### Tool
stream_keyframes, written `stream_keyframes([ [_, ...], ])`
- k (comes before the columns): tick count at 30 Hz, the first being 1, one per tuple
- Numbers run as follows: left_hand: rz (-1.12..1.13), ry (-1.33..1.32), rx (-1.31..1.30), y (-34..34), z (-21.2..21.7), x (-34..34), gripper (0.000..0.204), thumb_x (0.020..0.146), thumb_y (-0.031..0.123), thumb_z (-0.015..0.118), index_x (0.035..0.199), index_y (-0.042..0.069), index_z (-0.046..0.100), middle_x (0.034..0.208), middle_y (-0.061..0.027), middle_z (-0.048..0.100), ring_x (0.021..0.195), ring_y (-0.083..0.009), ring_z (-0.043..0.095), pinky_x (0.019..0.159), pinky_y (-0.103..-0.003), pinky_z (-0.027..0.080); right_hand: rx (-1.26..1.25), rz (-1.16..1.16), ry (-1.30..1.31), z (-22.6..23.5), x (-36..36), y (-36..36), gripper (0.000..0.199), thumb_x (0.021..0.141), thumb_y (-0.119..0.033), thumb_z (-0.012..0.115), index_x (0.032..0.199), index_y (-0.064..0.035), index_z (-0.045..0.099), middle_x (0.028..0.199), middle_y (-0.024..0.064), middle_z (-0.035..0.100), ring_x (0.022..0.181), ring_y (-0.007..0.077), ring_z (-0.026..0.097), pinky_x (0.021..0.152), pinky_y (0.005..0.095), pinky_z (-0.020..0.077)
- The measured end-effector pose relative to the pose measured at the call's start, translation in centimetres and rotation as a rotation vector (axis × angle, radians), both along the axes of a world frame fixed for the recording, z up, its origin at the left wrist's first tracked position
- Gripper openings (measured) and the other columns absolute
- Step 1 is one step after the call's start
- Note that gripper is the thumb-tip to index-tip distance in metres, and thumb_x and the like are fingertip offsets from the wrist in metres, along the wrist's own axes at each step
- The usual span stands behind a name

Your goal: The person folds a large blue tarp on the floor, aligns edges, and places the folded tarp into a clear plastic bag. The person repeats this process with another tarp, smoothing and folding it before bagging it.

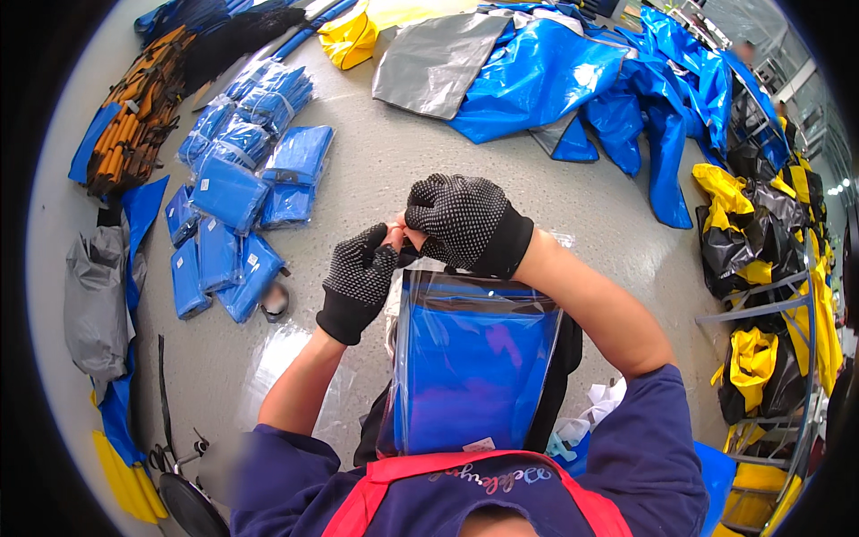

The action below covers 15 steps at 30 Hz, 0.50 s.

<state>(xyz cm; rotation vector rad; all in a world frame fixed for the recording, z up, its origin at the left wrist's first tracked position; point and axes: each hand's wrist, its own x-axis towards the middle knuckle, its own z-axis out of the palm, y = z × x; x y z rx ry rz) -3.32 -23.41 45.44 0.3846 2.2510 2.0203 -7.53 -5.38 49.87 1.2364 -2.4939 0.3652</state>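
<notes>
My left hand point(360, 276) and my right hand point(463, 222) wear black knitted gloves with pale dots, the fingertips bare. They meet above the far end of a clear plastic bag point(479, 367), which lies across my lap with a folded blue sheet inside. Both hands are closed, thumbs and fingers pinched together. What sits between the fingertips is too small and covered to make out. A dark band crosses the bag's far end, just below my right hand, and a small white label point(480, 444) shows at its near end.
Several blue packs in clear plastic point(231, 192) lie on the floor at the left. Blue and grey sheeting point(537, 80) spreads across the far side. Black and yellow bundles point(752, 224) crowd a metal rack point(810, 313) at the right. Loose clear film point(291, 362) lies beside my left forearm.
</notes>
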Motion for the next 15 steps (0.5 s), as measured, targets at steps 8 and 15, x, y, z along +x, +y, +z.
stream_keyframes([
  [8, 0.041, 0.16, -0.129, -1.1, 0.3, 0.3, 0.02, 0.093, 0.013, 0.053, 0.099, -0.004, 0.062, 0.087, -0.0125, 0.067, 0.083, -0.017, 0.066, 0.075, -0.029, 0.05, -0.121, -0.034, 0.043, 0.3, -1.7, -0.3, 0.015, 0.075, -0.024, 0.064, 0.081, -0.0103, 0.063, 0.083, 0.0096, 0.062, 0.074, 0.0281, 0.062, 0.067, 0.0378, 0.0502],
  [15, -0.138, -0.395, 0.153, -4.1, 0.0, -1.8, 0.029, 0.091, 0.026, 0.055, 0.106, 0.002, 0.064, 0.09, -0.0069, 0.068, 0.046, -0.003, 0.043, 0.041, -0.018, 0.031, -1.103, -1.102, 0.049, 3.6, -5.4, 32.5, 0.018, 0.086, -0.029, 0.057, 0.088, -0.0123, 0.064, 0.083, 0.0084, 0.064, 0.074, 0.0206, 0.061, 0.065, 0.0327, 0.0491],
])
